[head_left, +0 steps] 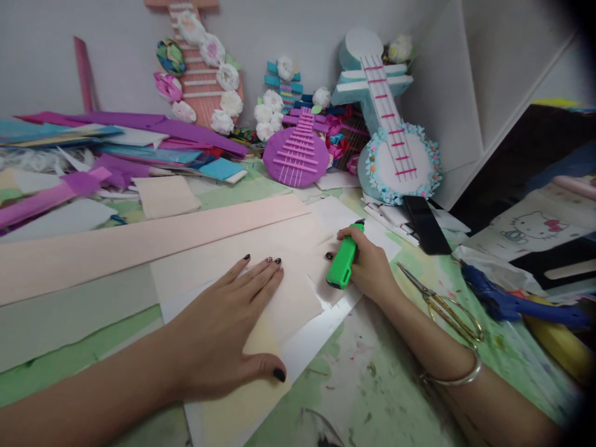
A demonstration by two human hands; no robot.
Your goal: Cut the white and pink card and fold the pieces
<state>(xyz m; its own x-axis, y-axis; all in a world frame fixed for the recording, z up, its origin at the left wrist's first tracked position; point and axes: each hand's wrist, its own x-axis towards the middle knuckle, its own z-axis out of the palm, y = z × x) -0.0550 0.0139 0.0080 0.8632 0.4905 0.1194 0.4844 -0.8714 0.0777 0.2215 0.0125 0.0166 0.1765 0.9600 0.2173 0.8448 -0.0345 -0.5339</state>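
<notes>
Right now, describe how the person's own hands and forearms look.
The left hand and right hand are gloveless, with dark nail polish; some left nails look speckled. A silver bangle circles the right forearm; no sleeves show.

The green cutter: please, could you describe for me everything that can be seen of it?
The green cutter has a bright green, plastic-looking body with a dark tip, a small slot near its lower end and a black edge there. The right hand holds it, slanted, the tip pointing away from the person. It is over the white sheet; whether it touches the sheet, or any blade is out, I cannot tell.
</notes>
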